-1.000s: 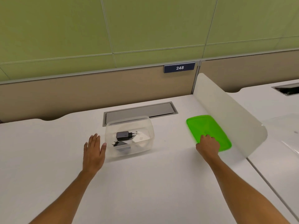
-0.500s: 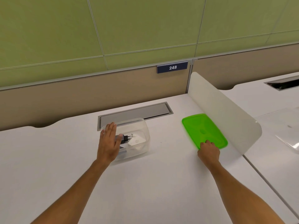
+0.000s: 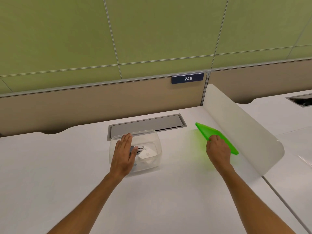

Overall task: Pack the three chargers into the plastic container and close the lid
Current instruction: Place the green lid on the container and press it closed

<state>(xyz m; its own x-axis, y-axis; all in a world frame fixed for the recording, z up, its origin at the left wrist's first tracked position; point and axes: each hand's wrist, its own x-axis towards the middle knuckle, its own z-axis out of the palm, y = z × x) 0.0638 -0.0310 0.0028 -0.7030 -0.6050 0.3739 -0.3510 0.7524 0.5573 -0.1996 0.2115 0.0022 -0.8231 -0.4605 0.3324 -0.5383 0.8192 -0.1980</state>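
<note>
1. your left hand (image 3: 124, 156) lies flat over the left side of the clear plastic container (image 3: 152, 141), fingers straight and together, pointing toward 12 o'clock — spread open, gripping nothing.
2. the container sits on the white desk (image 3: 168, 200), just in front of the grey cable hatch (image 3: 145, 126) at its 12 o'clock.
3. inside it you can see a dark charger (image 3: 135, 149) partly hidden under your palm and a white charger (image 3: 147, 154) at its 3 o'clock; a third one cannot be made out.
4. your right hand (image 3: 217, 149) is closed on the near edge of the green lid (image 3: 209, 130) — fingers curled over it, the lid tilted and lifted off the desk.
5. the lid is at the container's 3 o'clock, well apart from it, beside the white curved divider (image 3: 244, 125).
6. the container is not yet covered.
</note>
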